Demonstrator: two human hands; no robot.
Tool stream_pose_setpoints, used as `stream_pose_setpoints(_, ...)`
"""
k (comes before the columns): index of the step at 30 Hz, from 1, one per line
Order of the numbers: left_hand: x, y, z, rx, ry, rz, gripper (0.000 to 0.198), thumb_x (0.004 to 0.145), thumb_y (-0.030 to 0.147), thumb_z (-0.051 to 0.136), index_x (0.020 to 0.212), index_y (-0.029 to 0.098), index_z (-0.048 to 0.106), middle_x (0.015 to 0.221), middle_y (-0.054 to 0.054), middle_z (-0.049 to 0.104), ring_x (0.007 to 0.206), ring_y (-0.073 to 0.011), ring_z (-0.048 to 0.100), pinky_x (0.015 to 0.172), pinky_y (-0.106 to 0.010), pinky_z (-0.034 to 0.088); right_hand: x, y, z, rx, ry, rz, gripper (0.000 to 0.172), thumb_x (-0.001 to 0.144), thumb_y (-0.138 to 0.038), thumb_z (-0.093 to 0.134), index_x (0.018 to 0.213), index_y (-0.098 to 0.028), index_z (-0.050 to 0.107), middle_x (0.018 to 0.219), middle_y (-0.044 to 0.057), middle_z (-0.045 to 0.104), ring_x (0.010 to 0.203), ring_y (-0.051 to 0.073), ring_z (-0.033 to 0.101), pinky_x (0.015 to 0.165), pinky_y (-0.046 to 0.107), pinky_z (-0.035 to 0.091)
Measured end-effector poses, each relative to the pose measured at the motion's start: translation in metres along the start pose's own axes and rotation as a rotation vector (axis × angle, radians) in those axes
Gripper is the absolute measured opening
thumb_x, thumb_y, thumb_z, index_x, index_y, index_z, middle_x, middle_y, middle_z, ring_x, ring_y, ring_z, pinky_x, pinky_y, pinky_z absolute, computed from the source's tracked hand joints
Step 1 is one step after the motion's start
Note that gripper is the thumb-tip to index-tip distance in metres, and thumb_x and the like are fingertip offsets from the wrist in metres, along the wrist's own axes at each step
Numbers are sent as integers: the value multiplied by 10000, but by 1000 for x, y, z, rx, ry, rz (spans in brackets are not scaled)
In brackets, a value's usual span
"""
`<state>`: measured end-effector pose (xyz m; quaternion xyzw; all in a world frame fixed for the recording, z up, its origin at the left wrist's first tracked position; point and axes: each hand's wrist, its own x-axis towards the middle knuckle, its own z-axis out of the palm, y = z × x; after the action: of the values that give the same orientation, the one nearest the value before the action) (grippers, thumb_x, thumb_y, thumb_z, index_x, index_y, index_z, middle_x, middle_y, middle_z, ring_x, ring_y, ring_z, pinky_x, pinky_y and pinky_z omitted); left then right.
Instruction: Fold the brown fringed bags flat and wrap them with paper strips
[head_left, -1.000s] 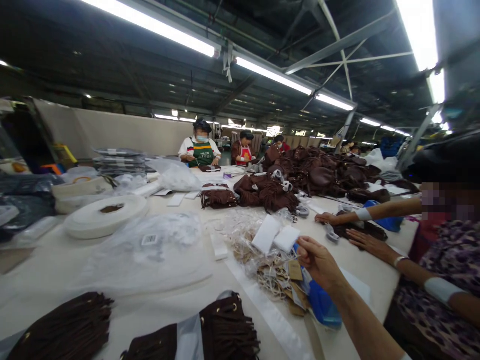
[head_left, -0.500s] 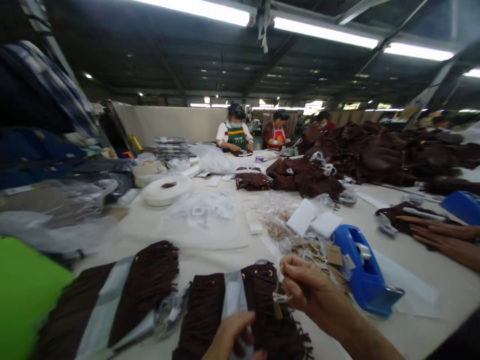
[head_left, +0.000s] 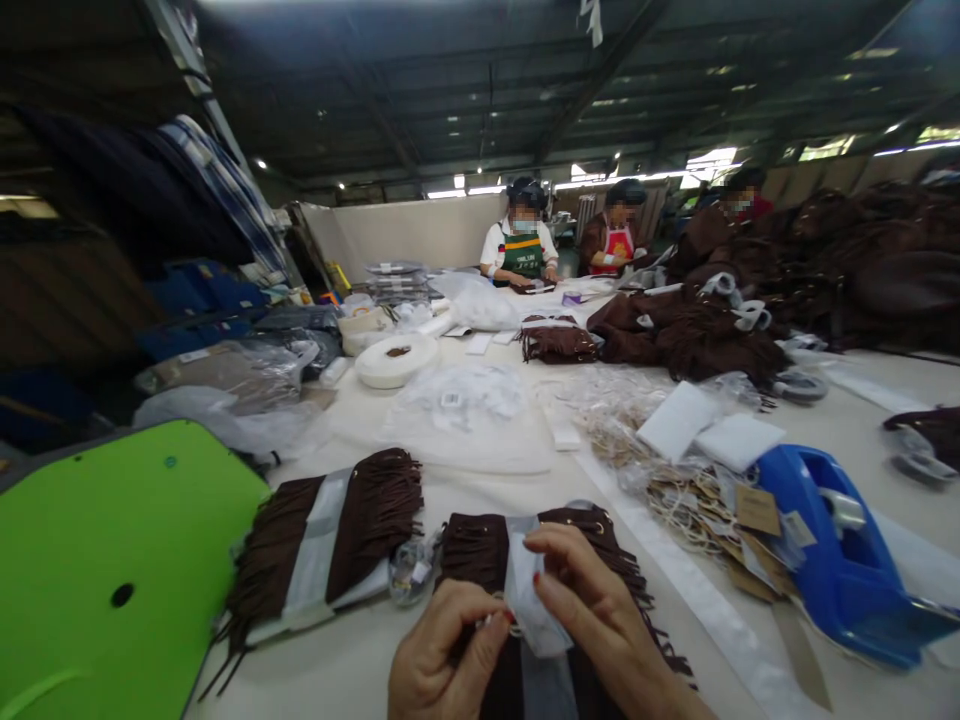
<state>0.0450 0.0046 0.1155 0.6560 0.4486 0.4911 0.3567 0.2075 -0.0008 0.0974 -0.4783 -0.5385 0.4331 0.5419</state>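
Observation:
A dark brown fringed bag [head_left: 472,545] with brass eyelets lies before me, a pale grey band running down its middle. My left hand [head_left: 450,655] is over its left part, thumb and forefinger pinched on a thin whitish string [head_left: 514,622] that shows as a small loop. My right hand [head_left: 600,625] is over the right part, thumb and forefinger apart beside a translucent pale flap [head_left: 536,595]; whether it touches the flap I cannot tell. A second fringed bag [head_left: 375,515], also banded, lies to the left, with a clear plastic bundle [head_left: 411,572] between the two.
A blue tape dispenser [head_left: 825,560] stands at the right beside brown tags with strings [head_left: 720,525] and white pads [head_left: 679,420]. A bright green panel [head_left: 142,560] is at the left. Farther off are a white roll [head_left: 396,360], plastic bags [head_left: 465,420], heaped brown bags [head_left: 862,270] and co-workers [head_left: 521,245].
My right hand has moved from the bag's right edge to its middle band. My left hand now pinches the string, which was at my right hand. The view has turned left.

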Motion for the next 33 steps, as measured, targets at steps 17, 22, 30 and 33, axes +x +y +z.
stream_pose_setpoints(17,4,-25,-40,185,-16,-85,302,779,422,575,586,190,586,598,24,525,580,-113,499,576,-200,396,-2,12,14,-513,-536,66,159,776,-289,543,856,-208,653,804,42,648,743,171,558,685,257,435)
stream_pose_setpoints(22,-3,-42,-33,208,-244,19,228,820,336,534,664,197,626,674,-7,580,656,-118,556,616,-190,419,4,15,33,-194,-561,92,537,785,-371,510,1279,-183,415,952,86,645,836,195,586,730,296,448)
stream_pose_setpoints(30,5,-97,-44,468,71,-167,199,823,351,508,909,203,609,828,-29,629,707,-168,593,642,-269,487,25,32,49,-479,-451,74,337,892,-393,290,686,-197,470,617,-17,458,569,117,425,540,242,301)
stream_pose_setpoints(33,10,-124,-38,724,172,-35,128,781,232,537,899,190,562,846,-49,619,787,-205,606,690,-315,504,31,40,46,-513,-405,72,319,905,-376,313,699,-202,482,627,-18,485,574,117,439,543,235,305)
